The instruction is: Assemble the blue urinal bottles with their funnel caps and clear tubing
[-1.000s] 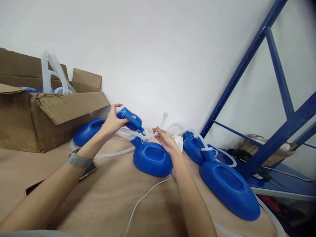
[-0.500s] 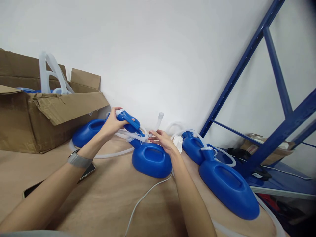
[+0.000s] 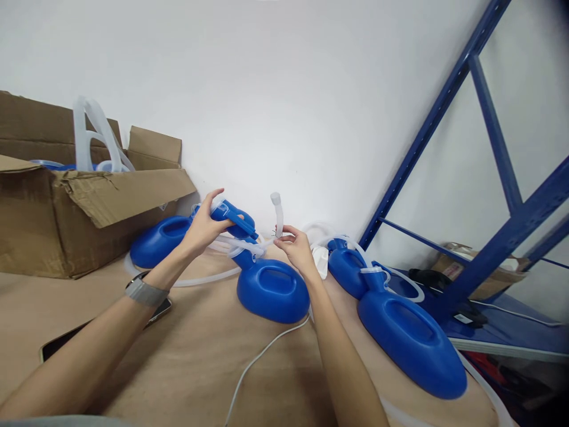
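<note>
My left hand [image 3: 202,226] grips a blue plastic funnel piece [image 3: 235,217] raised above the neck of a blue bottle-shaped container [image 3: 271,289] that lies on the wooden table [image 3: 186,362]. My right hand [image 3: 297,248] pinches a clear flexible tube [image 3: 278,214], whose white-tipped end stands up between the hands. The tube runs from the funnel piece toward my right fingers.
An open cardboard box [image 3: 66,213] with clear tubes sticking out stands at the left. Another blue container [image 3: 160,240] lies behind my left hand, and two more blue containers [image 3: 409,341] lie at the right. A phone [image 3: 66,341] lies under my left forearm. A blue metal rack [image 3: 489,178] rises at the right.
My right hand has closed on the tube and turned its white-tipped end upright. My left hand still holds the blue funnel piece in nearly the same place.
</note>
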Tool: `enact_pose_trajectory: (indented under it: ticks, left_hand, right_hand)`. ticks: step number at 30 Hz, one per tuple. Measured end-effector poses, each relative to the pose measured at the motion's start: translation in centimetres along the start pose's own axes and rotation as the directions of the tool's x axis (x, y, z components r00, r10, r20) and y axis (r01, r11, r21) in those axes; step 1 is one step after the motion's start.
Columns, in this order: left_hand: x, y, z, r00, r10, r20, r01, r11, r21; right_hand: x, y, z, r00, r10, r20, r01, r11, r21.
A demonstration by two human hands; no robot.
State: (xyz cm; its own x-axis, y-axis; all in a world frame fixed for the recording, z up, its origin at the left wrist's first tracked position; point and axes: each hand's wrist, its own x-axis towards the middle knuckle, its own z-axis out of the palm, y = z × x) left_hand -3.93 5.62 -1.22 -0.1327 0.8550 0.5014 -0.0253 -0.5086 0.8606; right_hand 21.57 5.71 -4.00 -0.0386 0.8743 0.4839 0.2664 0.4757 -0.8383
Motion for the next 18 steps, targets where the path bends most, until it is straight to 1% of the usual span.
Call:
enact_pose_trajectory:
  ticks: [2,4,5,6,8,9,11,14,18]
  left_hand:
    - [0.1,0.4,-0.1,0.998,-0.027,0.058,0.031,0.997,-0.069]
    - [0.4,1.0,-0.2,0.996,-0.038,0.079,0.052,0.981,-0.186]
    - [0.6,1.4,-0.4,0.998,-0.023,0.063,0.038,0.967,-0.253]
    - [0.7,1.8,-0.6,1.000,0.009,0.027,0.000,0.949,-0.315]
    - [1.0,2.8,-1.0,0.991,0.107,-0.075,-0.128,0.909,-0.397]
    - [1.1,3.4,-1.3,0.980,0.162,-0.113,-0.195,0.892,-0.407]
    - [1.2,4.5,-1.9,0.955,0.263,-0.139,-0.297,0.877,-0.377]
    - [1.1,5.7,-2.6,0.919,0.377,-0.117,-0.395,0.867,-0.304]
    - [0.6,6.1,-2.8,0.870,0.488,-0.071,-0.490,0.837,-0.242]
  right_hand:
    - [0.0,0.3,0.1,0.994,-0.102,-0.039,0.095,0.983,-0.159]
    - [-0.1,0.6,0.2,0.982,-0.184,-0.043,0.163,0.941,-0.298]
    - [-0.2,0.7,0.2,0.977,-0.212,-0.032,0.187,0.917,-0.352]
    - [-0.2,0.7,0.2,0.973,-0.230,-0.014,0.206,0.895,-0.396]
    - [-0.3,0.8,0.2,0.970,-0.244,0.020,0.226,0.861,-0.455]
    - [-0.4,0.8,0.2,0.969,-0.244,0.033,0.230,0.850,-0.474]
    - [-0.4,0.7,0.2,0.971,-0.235,0.050,0.228,0.837,-0.497]
    - [-0.5,0.7,0.4,0.975,-0.212,0.066,0.216,0.831,-0.512]
    - [-0.6,0.8,0.6,0.973,-0.214,0.083,0.226,0.828,-0.513]
